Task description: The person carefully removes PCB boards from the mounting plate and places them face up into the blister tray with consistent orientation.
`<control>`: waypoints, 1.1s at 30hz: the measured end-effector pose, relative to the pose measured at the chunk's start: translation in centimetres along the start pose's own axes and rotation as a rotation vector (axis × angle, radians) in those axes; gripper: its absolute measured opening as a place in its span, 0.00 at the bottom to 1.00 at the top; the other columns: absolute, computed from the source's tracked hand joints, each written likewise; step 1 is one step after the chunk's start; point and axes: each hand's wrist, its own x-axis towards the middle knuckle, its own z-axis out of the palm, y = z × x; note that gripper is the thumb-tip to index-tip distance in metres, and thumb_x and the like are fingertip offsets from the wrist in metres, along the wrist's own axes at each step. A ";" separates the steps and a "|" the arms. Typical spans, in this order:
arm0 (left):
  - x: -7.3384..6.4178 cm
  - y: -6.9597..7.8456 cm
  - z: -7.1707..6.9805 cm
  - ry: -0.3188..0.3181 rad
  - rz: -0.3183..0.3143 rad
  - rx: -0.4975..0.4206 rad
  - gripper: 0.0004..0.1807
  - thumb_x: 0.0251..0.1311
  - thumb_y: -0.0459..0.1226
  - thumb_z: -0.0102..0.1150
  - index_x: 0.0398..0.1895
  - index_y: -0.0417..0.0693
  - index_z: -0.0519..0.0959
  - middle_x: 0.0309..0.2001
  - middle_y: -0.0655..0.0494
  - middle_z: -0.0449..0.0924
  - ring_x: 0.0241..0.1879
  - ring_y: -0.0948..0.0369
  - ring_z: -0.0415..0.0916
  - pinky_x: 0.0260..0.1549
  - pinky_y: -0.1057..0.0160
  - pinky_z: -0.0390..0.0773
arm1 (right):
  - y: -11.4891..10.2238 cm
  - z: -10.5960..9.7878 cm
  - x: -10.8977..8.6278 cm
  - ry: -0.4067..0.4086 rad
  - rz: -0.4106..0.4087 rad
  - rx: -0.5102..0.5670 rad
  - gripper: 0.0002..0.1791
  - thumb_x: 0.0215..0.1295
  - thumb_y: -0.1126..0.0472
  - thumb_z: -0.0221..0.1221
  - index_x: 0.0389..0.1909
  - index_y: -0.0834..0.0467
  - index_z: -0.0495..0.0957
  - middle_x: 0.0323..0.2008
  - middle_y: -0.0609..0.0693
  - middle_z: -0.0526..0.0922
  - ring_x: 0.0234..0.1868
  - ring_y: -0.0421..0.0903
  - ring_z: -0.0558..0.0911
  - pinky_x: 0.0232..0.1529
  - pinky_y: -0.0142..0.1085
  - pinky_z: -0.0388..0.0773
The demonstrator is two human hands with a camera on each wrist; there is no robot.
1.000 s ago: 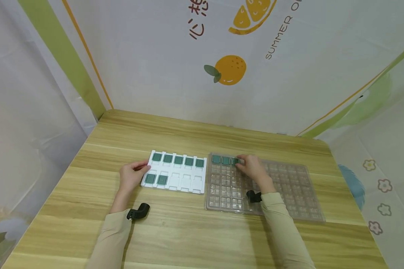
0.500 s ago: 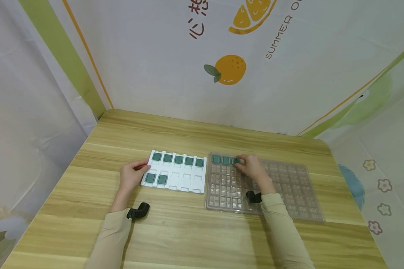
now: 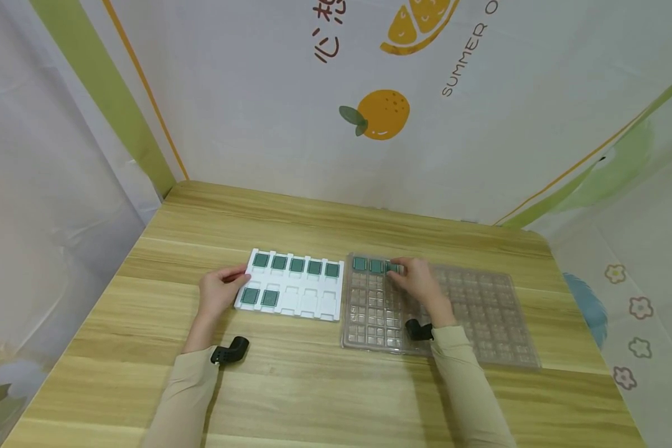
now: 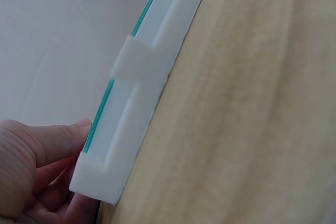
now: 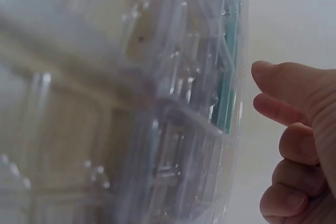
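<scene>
My left hand (image 3: 217,290) holds the left edge of a white plastic tray (image 3: 291,283), thumb on top and fingers below. Small green circuit boards (image 3: 250,296) fill that tray's back row, and two more lie at the left of its front row. My right hand (image 3: 421,281) hovers at the back of a clear compartment tray (image 3: 376,306), fingertips over the third green board (image 3: 392,267) in its back row. In the right wrist view, thumb and forefinger stand slightly apart from the clear tray, loosely bent, nothing visible between them; a board's green edge (image 5: 227,85) shows inside the tray.
The clear plastic continues to the right with more compartments (image 3: 487,317), partly beneath the right forearm. Both trays lie side by side on a wood-grain table (image 3: 291,386). Printed curtains (image 3: 257,93) hang behind the table and at both sides. Black wrist cameras (image 3: 232,351) jut inward from the sleeves.
My right hand has shifted slightly left over the third board, covering more of it. The left hand and both trays stay put.
</scene>
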 end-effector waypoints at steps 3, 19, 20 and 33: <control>0.0 0.0 0.0 0.000 0.003 0.005 0.12 0.54 0.28 0.63 0.42 0.30 0.82 0.39 0.35 0.82 0.26 0.83 0.69 0.28 0.82 0.70 | -0.3 0.0 -0.2 0.005 -0.004 0.003 0.17 0.61 0.62 0.62 0.49 0.67 0.79 0.07 0.43 0.61 0.09 0.37 0.56 0.13 0.30 0.57; -0.1 0.0 0.0 0.003 0.016 -0.019 0.12 0.54 0.27 0.63 0.41 0.29 0.81 0.40 0.34 0.81 0.26 0.83 0.69 0.27 0.81 0.71 | -1.8 0.9 -0.8 0.064 -0.070 0.002 0.15 0.57 0.63 0.65 0.43 0.66 0.81 0.09 0.41 0.61 0.11 0.35 0.56 0.14 0.29 0.55; -0.1 0.0 0.0 0.002 0.015 -0.020 0.12 0.54 0.27 0.63 0.41 0.29 0.81 0.40 0.34 0.81 0.26 0.83 0.70 0.27 0.81 0.71 | -1.9 1.0 -0.9 0.068 -0.074 0.005 0.15 0.56 0.64 0.65 0.43 0.67 0.81 0.09 0.41 0.60 0.11 0.34 0.55 0.14 0.29 0.55; -0.1 0.2 0.0 -0.007 -0.005 -0.018 0.12 0.54 0.27 0.63 0.42 0.30 0.81 0.40 0.35 0.81 0.26 0.81 0.70 0.27 0.80 0.71 | -3.4 2.1 -1.2 0.025 -0.065 0.062 0.15 0.59 0.62 0.64 0.45 0.66 0.80 0.08 0.39 0.56 0.10 0.35 0.53 0.13 0.27 0.54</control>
